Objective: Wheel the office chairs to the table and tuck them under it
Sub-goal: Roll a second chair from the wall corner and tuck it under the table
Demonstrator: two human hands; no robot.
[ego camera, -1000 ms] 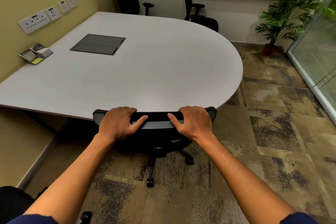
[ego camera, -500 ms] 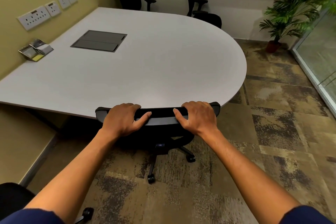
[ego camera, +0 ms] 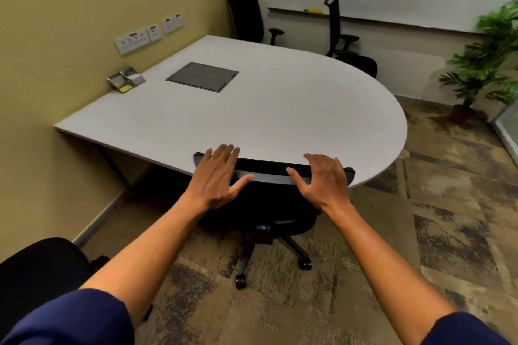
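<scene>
A black office chair (ego camera: 270, 170) stands at the near curved edge of the white table (ego camera: 280, 109), its backrest top against the rim and its seat under the tabletop. Its star base and castors (ego camera: 305, 264) stick out on the carpet. My left hand (ego camera: 217, 178) lies flat over the left end of the backrest with straight, spread fingers. My right hand (ego camera: 323, 179) hovers over the right end, fingers apart and loose. Neither hand grips the backrest. Two more black chairs, one (ego camera: 246, 18) and another (ego camera: 337, 31), stand at the far side of the table.
Part of another black chair (ego camera: 42, 269) shows at the bottom left beside my arm. A grey hatch (ego camera: 202, 76) and a note holder (ego camera: 125, 81) sit on the table. A potted plant (ego camera: 487, 67) and a glass wall (ego camera: 508, 134) are on the right.
Both hands have let go of the backrest and opened their fingers. The view has pulled back and swung left, with the chair still at the table edge.
</scene>
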